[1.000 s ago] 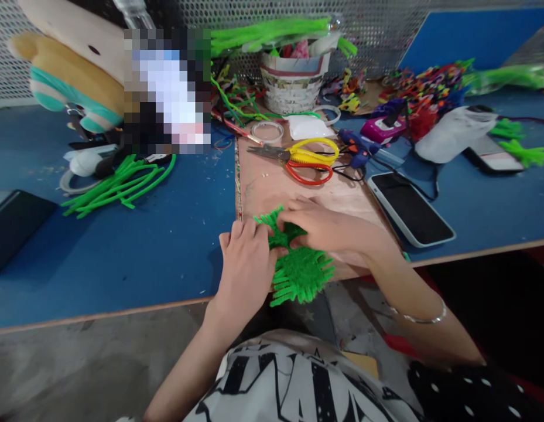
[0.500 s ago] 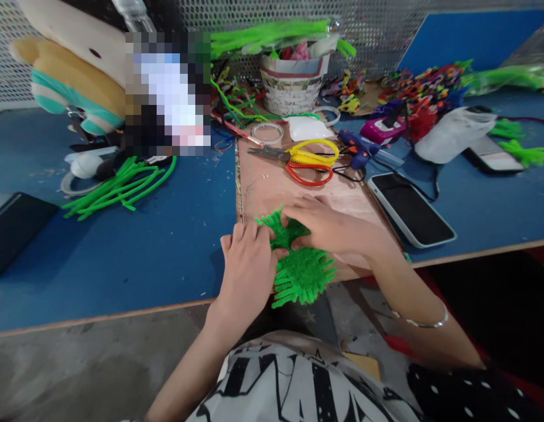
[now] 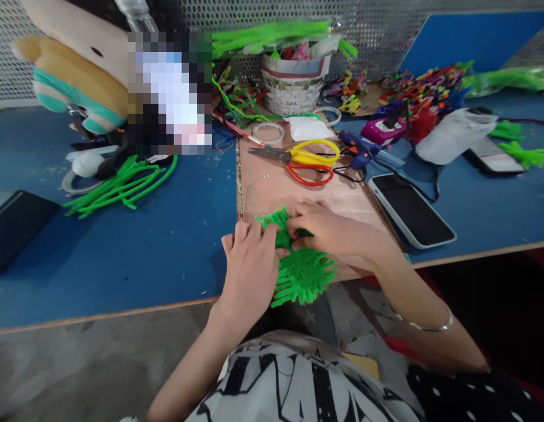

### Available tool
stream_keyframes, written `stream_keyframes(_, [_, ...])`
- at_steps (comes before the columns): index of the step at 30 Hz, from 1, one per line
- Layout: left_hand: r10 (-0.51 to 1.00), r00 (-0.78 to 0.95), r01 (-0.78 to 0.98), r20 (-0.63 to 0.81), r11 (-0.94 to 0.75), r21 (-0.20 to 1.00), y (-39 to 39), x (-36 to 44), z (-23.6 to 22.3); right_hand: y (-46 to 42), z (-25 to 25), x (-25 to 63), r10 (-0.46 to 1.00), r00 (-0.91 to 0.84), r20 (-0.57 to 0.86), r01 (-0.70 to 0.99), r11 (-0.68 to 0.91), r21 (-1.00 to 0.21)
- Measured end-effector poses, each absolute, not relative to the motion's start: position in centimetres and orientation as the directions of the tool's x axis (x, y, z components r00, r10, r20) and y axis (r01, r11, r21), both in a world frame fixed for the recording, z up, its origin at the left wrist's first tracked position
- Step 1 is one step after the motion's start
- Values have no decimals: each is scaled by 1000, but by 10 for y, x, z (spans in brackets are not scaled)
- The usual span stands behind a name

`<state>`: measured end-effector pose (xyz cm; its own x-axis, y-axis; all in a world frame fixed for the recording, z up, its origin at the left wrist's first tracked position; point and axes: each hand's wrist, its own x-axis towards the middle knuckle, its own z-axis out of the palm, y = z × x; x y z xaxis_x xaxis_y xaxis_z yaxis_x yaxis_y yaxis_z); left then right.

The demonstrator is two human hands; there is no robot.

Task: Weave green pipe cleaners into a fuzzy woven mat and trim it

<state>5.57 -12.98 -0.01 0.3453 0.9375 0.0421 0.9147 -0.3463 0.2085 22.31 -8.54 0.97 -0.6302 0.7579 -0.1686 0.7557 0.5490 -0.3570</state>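
Note:
A fuzzy green piece of woven pipe cleaners (image 3: 307, 272), with short loose ends sticking out around its edges, lies at the front of the wooden board (image 3: 272, 187) and overhangs its edge. My left hand (image 3: 250, 264) grips its left side, thumb on top and fingers curled. From the right, my right hand (image 3: 320, 228) pinches the upper middle of the same piece between thumb and forefinger. The fingertips of both hands are close together, and they hide part of the weave. Just beyond the hands lie scissors (image 3: 298, 157) with one yellow and one red handle, blades pointing left.
Loose green pipe cleaners (image 3: 122, 184) lie on the left of the blue table (image 3: 188, 246). A phone (image 3: 412, 210) is close to my right forearm. Behind the scissors are a tape roll (image 3: 268, 133), a blue glue gun (image 3: 359, 149) and a paper-covered basket (image 3: 293, 88).
My right hand has shifted slightly right, and its thumb and forefinger have drawn closer together on the green piece. My left hand stays almost in place on it.

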Motion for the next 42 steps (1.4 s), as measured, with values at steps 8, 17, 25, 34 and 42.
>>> stream_keyframes(8, [933, 347, 888, 97, -360, 287, -131, 53, -4, -98, 8, 233, 894, -437, 96, 777, 429, -461])
stream_keyframes(17, [926, 361, 859, 110, -376, 347, -135, 49, 3, -117, 8, 231, 950, -308, 42, 801, 283, -527])
stream_keyframes(25, [866, 483, 790, 131, -495, 360, -133, 43, -5, -116, -6, 225, 961, -239, 137, 851, 276, -446])
stream_keyframes(34, [864, 485, 803, 137, -502, 321, -136, 43, -8, -115, -4, 224, 956, -293, 8, 888, 275, -367])
stream_keyframes(42, [862, 487, 804, 142, -505, 313, -134, 43, -9, -113, -5, 224, 956, -293, 27, 863, 276, -423])
